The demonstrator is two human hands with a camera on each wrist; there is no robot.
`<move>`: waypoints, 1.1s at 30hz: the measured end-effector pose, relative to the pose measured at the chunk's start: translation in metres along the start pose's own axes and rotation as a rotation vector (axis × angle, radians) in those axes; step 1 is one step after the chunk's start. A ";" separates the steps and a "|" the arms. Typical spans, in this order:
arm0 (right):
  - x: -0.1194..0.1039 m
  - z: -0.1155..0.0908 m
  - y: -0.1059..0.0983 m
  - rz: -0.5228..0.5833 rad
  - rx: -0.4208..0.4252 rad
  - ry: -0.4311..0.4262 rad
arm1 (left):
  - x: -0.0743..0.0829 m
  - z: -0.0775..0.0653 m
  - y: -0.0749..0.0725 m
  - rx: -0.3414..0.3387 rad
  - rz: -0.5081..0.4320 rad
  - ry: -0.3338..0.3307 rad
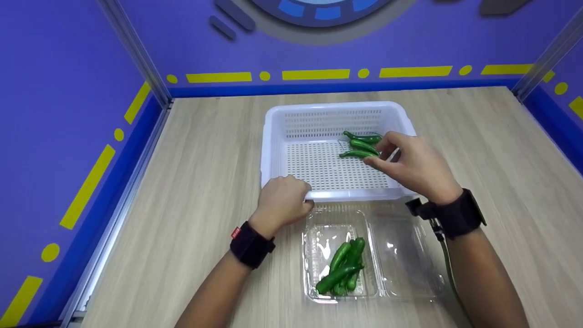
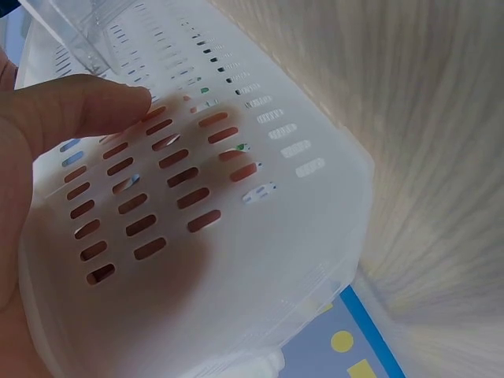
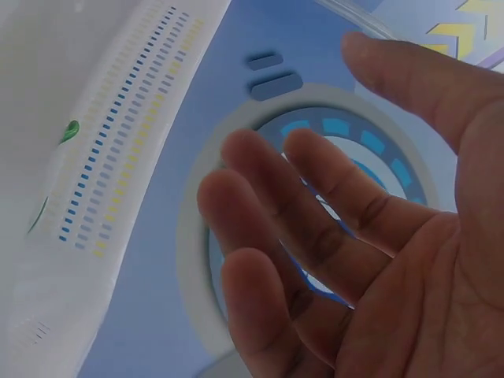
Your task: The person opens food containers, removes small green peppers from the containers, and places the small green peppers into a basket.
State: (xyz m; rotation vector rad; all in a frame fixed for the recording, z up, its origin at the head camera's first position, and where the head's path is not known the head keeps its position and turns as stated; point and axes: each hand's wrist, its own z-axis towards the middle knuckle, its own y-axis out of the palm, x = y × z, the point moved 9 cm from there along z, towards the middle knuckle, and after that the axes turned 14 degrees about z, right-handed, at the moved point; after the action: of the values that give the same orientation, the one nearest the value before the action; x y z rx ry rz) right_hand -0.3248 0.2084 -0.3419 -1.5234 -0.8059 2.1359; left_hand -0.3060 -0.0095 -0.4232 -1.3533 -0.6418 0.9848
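Observation:
My left hand [image 1: 283, 200] grips the near-left rim of a white perforated plastic basket [image 1: 334, 107]. In the left wrist view the thumb presses on the outside of the slotted wall [image 2: 276, 236], and fingers show through the slots from inside. My right hand [image 1: 416, 166] is over the basket's right side, thumb and fingers apart, close to a few green chili peppers [image 1: 363, 145] on the basket floor. Nothing lies in that palm in the right wrist view, where the fingers are loosely bent. A clear hinged plastic box [image 1: 314, 237] in front of the basket holds several green peppers [image 1: 340, 269].
The box's lid [image 1: 405, 259] lies folded open to the right, flat on the wood-look table [image 1: 205, 150]. A cable [image 1: 448, 264] runs down from the right wristband. Blue printed walls [image 1: 319, 54] stand behind and at both sides.

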 end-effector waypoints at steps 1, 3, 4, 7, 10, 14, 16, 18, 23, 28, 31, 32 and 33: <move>-0.002 -0.002 0.000 -0.006 0.000 -0.010 | 0.000 0.000 0.000 -0.003 -0.003 0.001; -0.007 -0.005 0.000 -0.011 -0.005 -0.030 | 0.001 0.000 -0.001 -0.006 -0.006 0.000; -0.010 -0.007 0.000 -0.014 -0.007 -0.044 | 0.000 0.000 -0.001 -0.005 -0.006 -0.002; -0.017 -0.011 0.001 -0.020 -0.018 -0.080 | 0.000 0.000 -0.001 -0.006 -0.006 -0.003; -0.023 -0.016 0.003 -0.020 -0.034 -0.106 | 0.000 0.001 -0.001 -0.011 -0.011 -0.002; -0.031 -0.023 0.007 -0.039 -0.060 -0.119 | 0.000 0.001 0.000 -0.017 -0.015 -0.003; -0.036 -0.027 0.008 -0.059 -0.072 -0.121 | 0.001 0.001 0.000 -0.014 -0.015 -0.002; -0.040 -0.032 0.010 -0.081 -0.093 -0.124 | 0.001 0.000 0.000 -0.009 -0.016 -0.001; -0.052 -0.045 0.026 -0.133 -0.249 -0.175 | 0.002 0.000 -0.001 0.007 -0.014 0.000; -0.060 -0.061 0.052 -0.161 -0.481 -0.218 | 0.002 0.000 -0.002 0.020 -0.003 0.003; -0.061 -0.066 0.061 -0.169 -0.536 -0.214 | 0.002 0.000 -0.002 0.027 0.003 0.005; -0.062 -0.068 0.064 -0.179 -0.542 -0.214 | 0.002 0.000 -0.002 0.028 0.006 0.006; -0.062 -0.069 0.066 -0.186 -0.546 -0.216 | 0.002 0.000 -0.002 0.029 0.009 0.008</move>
State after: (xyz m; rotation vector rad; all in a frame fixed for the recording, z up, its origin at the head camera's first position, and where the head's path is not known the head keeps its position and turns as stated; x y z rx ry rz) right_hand -0.2385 0.1357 -0.3572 -1.3874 -1.6446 2.0604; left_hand -0.3047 -0.0075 -0.4218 -1.3351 -0.6134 0.9923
